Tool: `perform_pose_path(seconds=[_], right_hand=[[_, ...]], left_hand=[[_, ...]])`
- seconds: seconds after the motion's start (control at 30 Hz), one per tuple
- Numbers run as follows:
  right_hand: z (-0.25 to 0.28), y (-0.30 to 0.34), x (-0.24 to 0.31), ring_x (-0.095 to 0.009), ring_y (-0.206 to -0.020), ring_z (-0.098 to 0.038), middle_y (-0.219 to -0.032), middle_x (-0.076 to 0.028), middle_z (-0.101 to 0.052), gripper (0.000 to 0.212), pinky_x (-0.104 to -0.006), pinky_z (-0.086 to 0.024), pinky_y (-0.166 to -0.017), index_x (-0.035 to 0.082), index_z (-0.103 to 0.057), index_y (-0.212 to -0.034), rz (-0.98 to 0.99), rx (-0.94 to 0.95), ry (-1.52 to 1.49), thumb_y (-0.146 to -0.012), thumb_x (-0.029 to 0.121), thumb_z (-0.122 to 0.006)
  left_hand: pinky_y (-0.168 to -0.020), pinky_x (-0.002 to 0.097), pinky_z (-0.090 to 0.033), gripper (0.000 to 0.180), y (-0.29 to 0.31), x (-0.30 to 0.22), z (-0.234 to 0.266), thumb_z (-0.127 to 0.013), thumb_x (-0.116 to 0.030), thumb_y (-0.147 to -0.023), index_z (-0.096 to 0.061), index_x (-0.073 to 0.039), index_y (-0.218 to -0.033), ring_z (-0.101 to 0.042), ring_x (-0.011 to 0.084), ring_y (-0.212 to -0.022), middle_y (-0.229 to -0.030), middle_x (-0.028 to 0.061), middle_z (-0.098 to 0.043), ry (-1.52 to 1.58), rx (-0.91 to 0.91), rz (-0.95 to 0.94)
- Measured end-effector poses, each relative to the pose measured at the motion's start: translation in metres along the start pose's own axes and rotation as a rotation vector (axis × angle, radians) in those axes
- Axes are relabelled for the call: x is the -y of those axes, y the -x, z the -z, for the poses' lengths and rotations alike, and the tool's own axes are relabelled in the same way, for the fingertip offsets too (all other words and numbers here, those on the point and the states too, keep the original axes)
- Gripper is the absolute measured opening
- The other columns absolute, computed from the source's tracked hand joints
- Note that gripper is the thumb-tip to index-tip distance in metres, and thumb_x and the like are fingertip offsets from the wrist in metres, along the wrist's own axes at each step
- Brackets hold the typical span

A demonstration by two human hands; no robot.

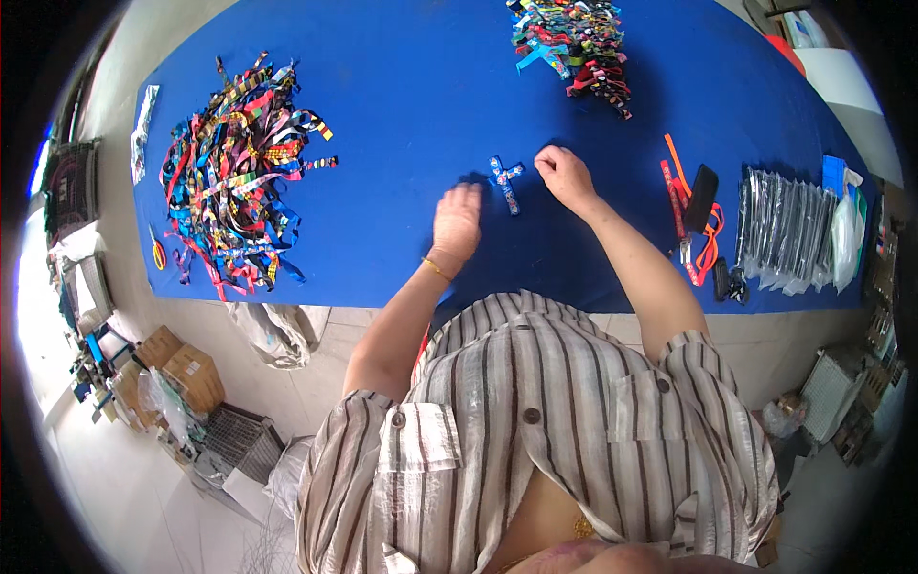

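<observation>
A small patterned fabric strap (507, 184), blue with red and white, lies folded in a cross shape on the blue tabletop (382, 124). Just left of it is my left hand (457, 222), palm down with fingers stretched out, slightly blurred and holding nothing visible. On the other side, my right hand (564, 177) is closed, its thumb and fingers drawn together. Whether anything sits in that pinch is hidden. A large tangled pile of colourful straps (244, 182) covers the left of the table. Toward the far edge is a denser heap of folded straps (583, 48).
To the right lie a black case (703, 196), an orange cord (712, 244), a red strap (671, 191) and a row of clear-wrapped packets (784, 230). Scissors (157, 251) rest near the left edge. Cardboard boxes (191, 375) stand on the floor.
</observation>
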State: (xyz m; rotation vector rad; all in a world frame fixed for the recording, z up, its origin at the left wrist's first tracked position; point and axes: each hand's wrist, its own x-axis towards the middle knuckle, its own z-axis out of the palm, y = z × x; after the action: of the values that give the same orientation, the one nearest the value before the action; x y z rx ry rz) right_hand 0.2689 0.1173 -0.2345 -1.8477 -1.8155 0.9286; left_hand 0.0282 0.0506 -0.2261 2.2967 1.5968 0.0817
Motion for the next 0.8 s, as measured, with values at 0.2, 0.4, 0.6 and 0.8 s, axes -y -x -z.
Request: perform_pose_path(seconds=[0.2, 0.4, 0.6, 0.8], right_hand=[[-0.016, -0.030, 0.036, -0.032, -0.096, -0.063, -0.100, -0.012, -0.064, 0.020, -0.0426, -0.051, -0.081, 0.012, -0.066, -0.101, 0.115, 0.205, 0.074, -0.085, 0.024, -0.067], [-0.028, -0.049, 0.048, -0.031, -0.108, -0.059, -0.112, -0.011, -0.061, 0.025, -0.0432, -0.048, -0.092, 0.014, -0.065, -0.104, 0.110, 0.408, 0.173, -0.082, 0.025, -0.071], [-0.037, -0.056, 0.036, -0.028, -0.094, -0.062, -0.096, -0.008, -0.061, 0.013, -0.0409, -0.050, -0.082, 0.012, -0.066, -0.083, 0.133, 0.390, 0.112, -0.079, 0.022, -0.073], [-0.042, -0.053, 0.033, -0.029, -0.087, -0.062, -0.089, -0.009, -0.060, 0.012, -0.0421, -0.050, -0.078, 0.010, -0.066, -0.081, 0.169, 0.302, 0.086, -0.080, 0.021, -0.070]], left_hand=[[-0.094, 0.0379, -0.044, 0.056, -0.020, -0.037, -0.002, -0.058, -0.007, -0.082, -0.046, 0.001, -0.135, -0.053, 0.0275, -0.112, -0.129, 0.0143, -0.052, 0.000, 0.068, -0.029], [-0.093, 0.0388, -0.046, 0.059, -0.023, -0.033, -0.015, -0.057, -0.004, -0.081, -0.043, 0.001, -0.138, -0.054, 0.0293, -0.112, -0.129, 0.0148, -0.051, -0.035, 0.076, -0.035], [-0.089, 0.0386, -0.047, 0.055, -0.025, -0.035, -0.014, -0.055, -0.008, -0.084, -0.044, 0.001, -0.137, -0.055, 0.0272, -0.108, -0.127, 0.0139, -0.052, -0.085, 0.100, -0.048], [-0.086, 0.0366, -0.048, 0.054, -0.026, -0.035, -0.012, -0.054, -0.010, -0.085, -0.044, 0.002, -0.137, -0.056, 0.0252, -0.106, -0.123, 0.0127, -0.053, -0.127, 0.139, -0.072]])
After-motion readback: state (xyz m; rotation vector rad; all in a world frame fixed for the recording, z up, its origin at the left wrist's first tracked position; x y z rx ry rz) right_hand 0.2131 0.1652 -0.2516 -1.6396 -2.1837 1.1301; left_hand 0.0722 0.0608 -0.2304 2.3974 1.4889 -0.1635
